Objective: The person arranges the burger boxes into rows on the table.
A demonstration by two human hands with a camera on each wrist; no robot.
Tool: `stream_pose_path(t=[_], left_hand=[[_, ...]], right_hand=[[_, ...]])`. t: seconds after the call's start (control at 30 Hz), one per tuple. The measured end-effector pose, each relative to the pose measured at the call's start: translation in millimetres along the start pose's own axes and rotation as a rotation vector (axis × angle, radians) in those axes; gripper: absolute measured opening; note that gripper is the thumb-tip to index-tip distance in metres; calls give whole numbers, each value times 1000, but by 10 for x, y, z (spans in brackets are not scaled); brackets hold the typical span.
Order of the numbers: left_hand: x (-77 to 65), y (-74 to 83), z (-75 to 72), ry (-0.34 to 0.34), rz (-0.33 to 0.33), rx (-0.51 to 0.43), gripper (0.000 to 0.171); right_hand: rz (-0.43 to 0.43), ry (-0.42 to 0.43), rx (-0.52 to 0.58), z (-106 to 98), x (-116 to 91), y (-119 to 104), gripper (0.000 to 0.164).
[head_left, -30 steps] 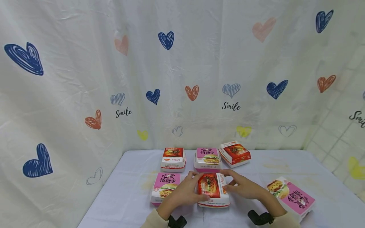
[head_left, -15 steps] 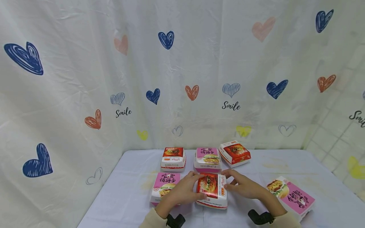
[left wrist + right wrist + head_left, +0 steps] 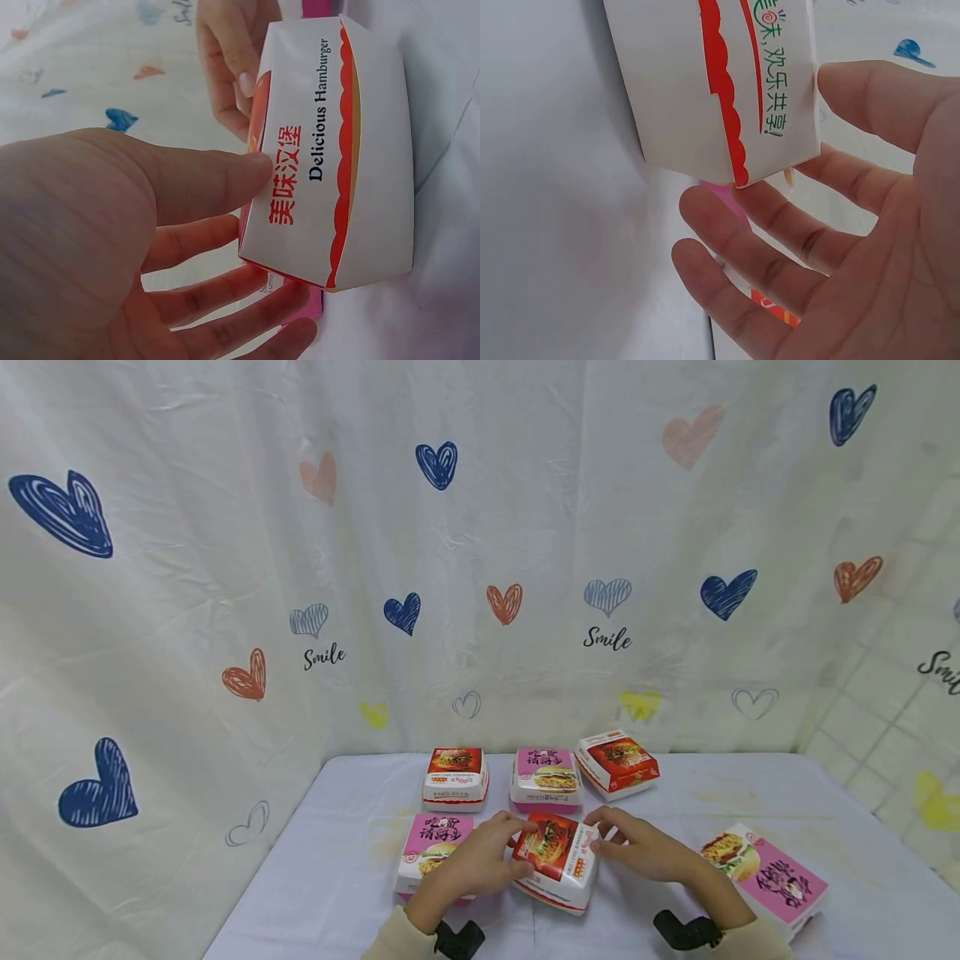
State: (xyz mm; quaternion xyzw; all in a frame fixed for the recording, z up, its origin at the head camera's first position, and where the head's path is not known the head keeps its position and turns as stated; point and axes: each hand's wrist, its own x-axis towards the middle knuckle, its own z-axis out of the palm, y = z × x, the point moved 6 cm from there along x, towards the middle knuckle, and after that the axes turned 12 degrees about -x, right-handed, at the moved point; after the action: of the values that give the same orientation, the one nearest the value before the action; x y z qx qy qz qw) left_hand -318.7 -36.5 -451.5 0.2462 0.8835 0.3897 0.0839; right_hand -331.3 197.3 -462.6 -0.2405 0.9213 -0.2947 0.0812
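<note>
A white and red hamburger box sits turned on the cloth in front of me, its picture lid up. My left hand grips its left side, thumb on the lid's near-left edge and index finger toward the far-left corner. In the left wrist view the box's lettered side faces the camera. At the box's far-right corner, my right hand pinches it between thumb and forefinger. The right wrist view shows its other fingers spread below the corner of the box.
Behind stand a red-topped box, a pink box and a tilted red-topped box. Another pink box lies beside my left hand. One more pink box lies right of my right forearm. A heart-printed curtain hangs behind the table.
Between my hands the hamburger box has turned clockwise, its near-right corner coming closer and leftward. My left hand has shifted slightly left with it; the other boxes stay where they were.
</note>
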Motion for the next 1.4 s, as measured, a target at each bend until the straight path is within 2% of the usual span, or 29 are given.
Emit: stream_pose_path(t=[0.33, 0.6, 0.87, 1.13, 1.4], left_hand=[[-5, 11, -19, 25, 4, 9, 44], [2, 21, -29, 97, 12, 21, 36], [-4, 38, -40, 168, 15, 22, 33], [-3, 51, -50, 259, 35, 67, 24], [8, 38, -34, 261, 32, 44, 25]], right_hand=[[50, 10, 32, -6, 8, 18, 31], [20, 12, 26, -16, -2, 9, 21], [7, -4, 34, -15, -5, -5, 19], [-2, -54, 56, 5, -9, -9, 35], [-47, -81, 50, 20, 2, -31, 50]])
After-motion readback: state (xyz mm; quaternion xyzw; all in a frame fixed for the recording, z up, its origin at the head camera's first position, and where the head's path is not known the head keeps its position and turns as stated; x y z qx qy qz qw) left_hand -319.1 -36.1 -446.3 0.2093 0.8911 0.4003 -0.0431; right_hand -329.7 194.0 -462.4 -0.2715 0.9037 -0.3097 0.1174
